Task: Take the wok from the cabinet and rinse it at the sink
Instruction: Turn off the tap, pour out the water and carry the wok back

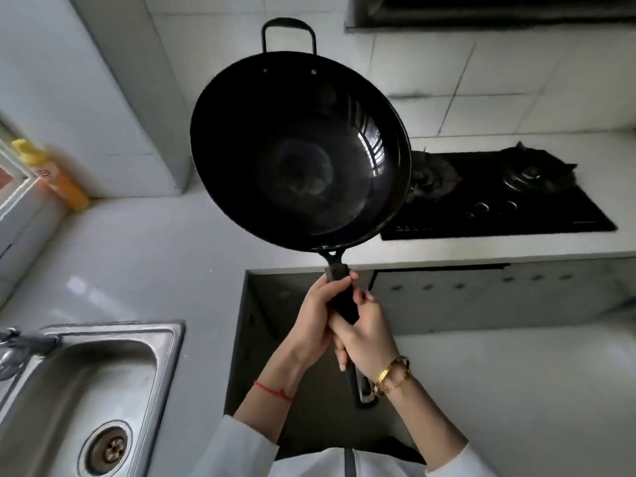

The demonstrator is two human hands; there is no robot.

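A large black wok (299, 149) with a loop helper handle at its far side is held up in the air over the white counter, its empty bowl tilted toward me. My left hand (315, 318) and my right hand (370, 335) are both wrapped around its long black handle, left hand nearer the bowl. The steel sink (69, 390) lies at the lower left, apart from the wok, with its drain (109, 448) showing. The tap (20, 342) is at the sink's left edge.
A black gas hob (499, 194) sits on the counter at the right, just behind the wok. A yellow bottle (51, 173) stands at the left by the window sill. The white counter (137, 256) runs between sink and hob. A range hood (481, 12) hangs at the top right.
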